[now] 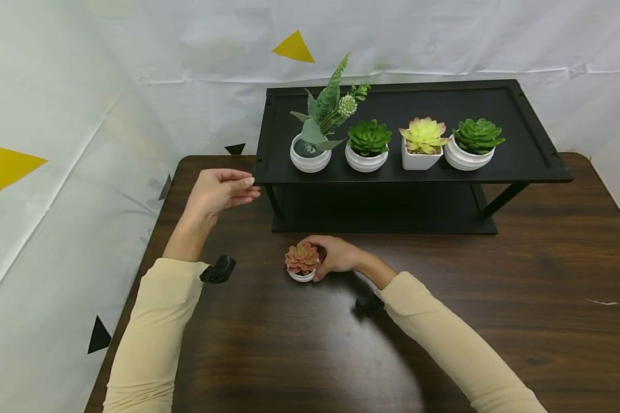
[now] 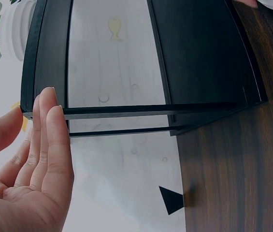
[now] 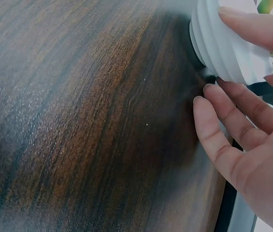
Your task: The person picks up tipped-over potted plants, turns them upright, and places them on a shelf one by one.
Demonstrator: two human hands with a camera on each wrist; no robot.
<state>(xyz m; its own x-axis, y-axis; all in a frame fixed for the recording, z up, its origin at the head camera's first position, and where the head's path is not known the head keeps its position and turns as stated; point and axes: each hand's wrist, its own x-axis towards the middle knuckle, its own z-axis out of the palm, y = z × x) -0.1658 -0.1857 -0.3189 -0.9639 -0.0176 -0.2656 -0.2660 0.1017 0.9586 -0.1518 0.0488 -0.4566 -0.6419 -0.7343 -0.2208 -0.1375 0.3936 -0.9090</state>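
My right hand grips a small orange-pink potted succulent low over the table, in front of the black two-tier shelf. In the right wrist view, the thumb and fingers lie around its ribbed white pot. At the shelf's left front corner, my left hand pinches the edge of the upper board. The left wrist view shows the thumb on one side of that edge and the fingers straight along the other. Most of the shelf's lower board is hidden under the upper one.
On the upper board stand a tall leafy plant, a green succulent, a yellow-green one in a square pot and another green one. The brown wooden table meets white sheeting behind and at left.
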